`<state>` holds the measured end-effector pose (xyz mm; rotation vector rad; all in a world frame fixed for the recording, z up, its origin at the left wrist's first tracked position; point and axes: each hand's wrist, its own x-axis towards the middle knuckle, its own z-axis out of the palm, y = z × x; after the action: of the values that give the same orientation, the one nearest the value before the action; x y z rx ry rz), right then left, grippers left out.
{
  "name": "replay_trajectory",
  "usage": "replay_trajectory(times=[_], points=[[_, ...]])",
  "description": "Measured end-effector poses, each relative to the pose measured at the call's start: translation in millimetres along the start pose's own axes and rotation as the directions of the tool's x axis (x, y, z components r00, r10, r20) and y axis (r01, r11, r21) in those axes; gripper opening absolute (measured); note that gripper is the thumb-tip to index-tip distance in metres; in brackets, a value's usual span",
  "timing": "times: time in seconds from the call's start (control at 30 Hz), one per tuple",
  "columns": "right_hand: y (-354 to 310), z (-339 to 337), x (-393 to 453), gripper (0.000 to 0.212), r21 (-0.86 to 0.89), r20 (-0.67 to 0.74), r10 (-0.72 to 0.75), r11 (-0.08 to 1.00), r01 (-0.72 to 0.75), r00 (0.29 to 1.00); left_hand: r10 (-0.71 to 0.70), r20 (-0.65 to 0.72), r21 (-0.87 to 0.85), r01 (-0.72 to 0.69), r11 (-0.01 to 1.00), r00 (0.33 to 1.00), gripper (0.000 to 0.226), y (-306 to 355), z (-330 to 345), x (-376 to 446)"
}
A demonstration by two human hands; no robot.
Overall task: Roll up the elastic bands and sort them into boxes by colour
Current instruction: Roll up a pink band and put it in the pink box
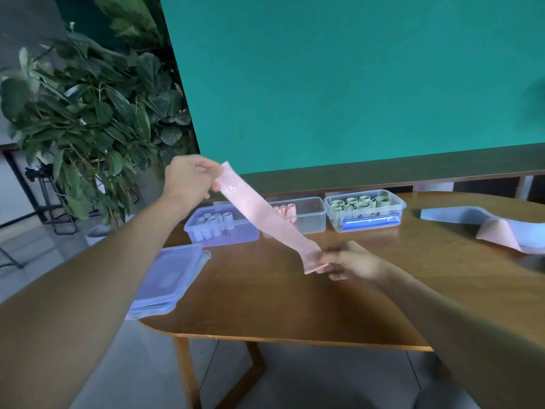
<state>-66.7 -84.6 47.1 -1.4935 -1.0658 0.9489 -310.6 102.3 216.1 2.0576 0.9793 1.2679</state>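
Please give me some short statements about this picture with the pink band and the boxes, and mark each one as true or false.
1. Both hands hold the pink band, the left hand at its far end and the right hand at its near end. True.
2. The pink band is already rolled up. False: it is stretched out flat.
3. The right box holds green rolls. True.
4. The middle box holds green rolls. False: it holds pink rolls.
5. The lids lie stacked at the table's left edge. True.

Both bare arms reached forward from the frame's lower corners. The left hand (188,178) was raised at centre left, fingers pinched. The right hand (354,261) sat lower, right of centre, fingers curled in a grip.
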Motion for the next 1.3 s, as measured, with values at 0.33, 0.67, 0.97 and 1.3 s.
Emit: replay_trajectory(times=[0.33,0.67,0.97,1.3], points=[[4,-66,-11,0.044,0.29,-0.212,-0.014,0.954,0.077,0.977,-0.206,0.055,0.008,0.206,0.978,0.977,0.011,-74,32,-29],[2,-72,33,0.011,-0.06,-0.597,-0.057,0.998,0.026,0.8,-0.21,0.285,-0.273,0.289,0.917,0.935,0.017,-107,62,-94],[4,-41,83,0.005,-0.084,-0.602,-0.145,0.989,0.117,0.785,-0.148,0.203,-0.386,0.219,0.896,0.968,0.017,-104,83,-160],[-14,3,122,0.012,-0.236,-0.568,-0.289,0.954,0.184,0.77,-0.073,0.314,-0.506,0.232,0.83,0.947,0.027,-64,84,-188]])
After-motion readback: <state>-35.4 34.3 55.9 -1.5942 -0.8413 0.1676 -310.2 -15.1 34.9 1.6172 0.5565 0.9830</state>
